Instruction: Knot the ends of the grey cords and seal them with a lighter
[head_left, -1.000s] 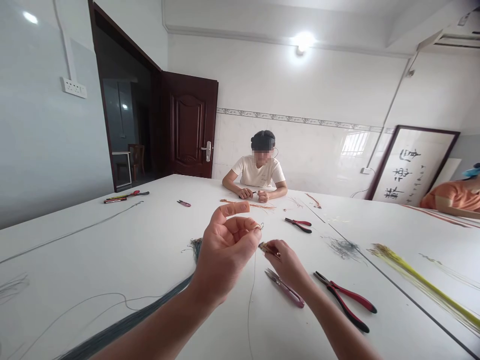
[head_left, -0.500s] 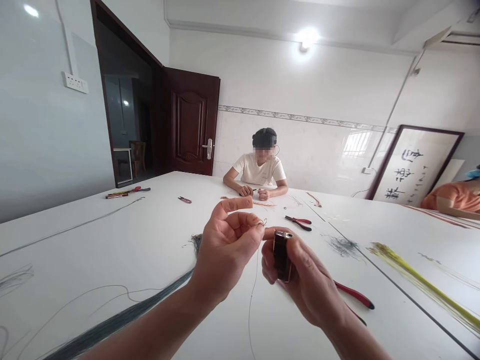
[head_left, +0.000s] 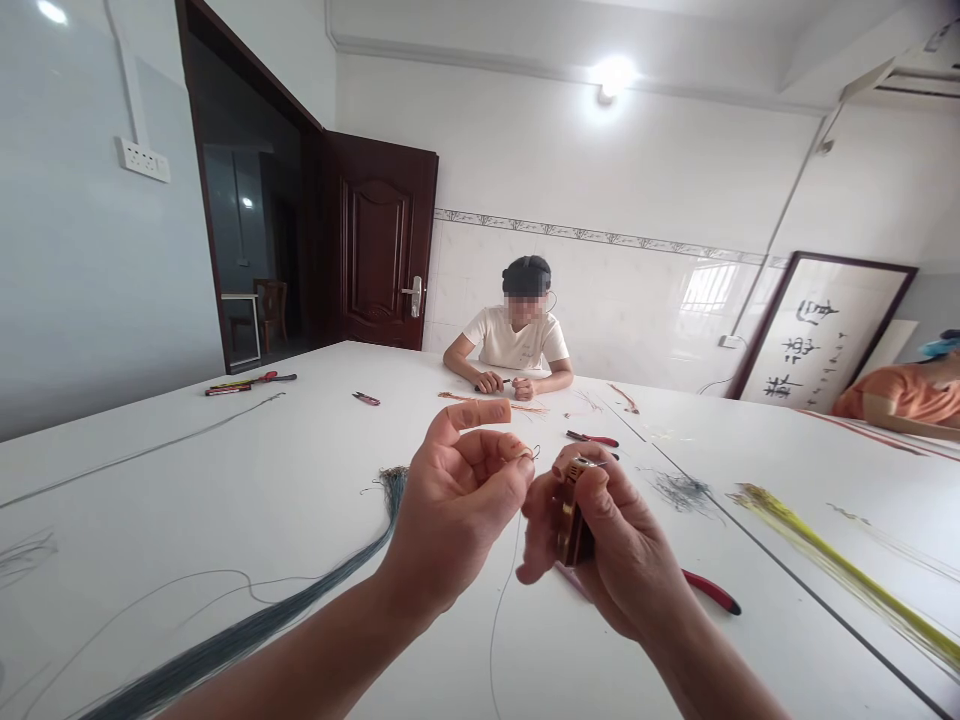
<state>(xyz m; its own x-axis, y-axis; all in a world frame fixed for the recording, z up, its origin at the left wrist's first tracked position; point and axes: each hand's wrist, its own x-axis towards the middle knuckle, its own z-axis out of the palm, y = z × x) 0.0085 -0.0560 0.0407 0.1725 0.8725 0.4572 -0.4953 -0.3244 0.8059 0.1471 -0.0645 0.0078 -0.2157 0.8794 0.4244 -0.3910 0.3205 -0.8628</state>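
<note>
My left hand [head_left: 465, 500] pinches a thin cord [head_left: 498, 610] between thumb and forefinger. A small loop of it shows above the fingertips, and the rest trails down to the tabletop. Close by on the right, my right hand [head_left: 622, 540] is wrapped round a dark lighter [head_left: 574, 520] with a shiny metal top, held upright. I cannot make out a flame. Under my right forearm lie pliers with a red handle [head_left: 712, 592], partly hidden. Left of my left hand lies a long bundle of grey-blue cords [head_left: 300, 605].
Across the white table [head_left: 247, 480] sits a co-worker [head_left: 521, 335], hands at work. Red-and-black pliers [head_left: 592, 438], a tangle of grey cord [head_left: 681, 490] and a yellow cord bundle [head_left: 825, 555] lie to the right. Small snips [head_left: 366, 398] lie farther back. Another person [head_left: 911, 390] sits far right.
My right hand has turned and its fingers have shifted on the lighter, with the forefinger now raised over its top. My left hand keeps its pinch on the cord.
</note>
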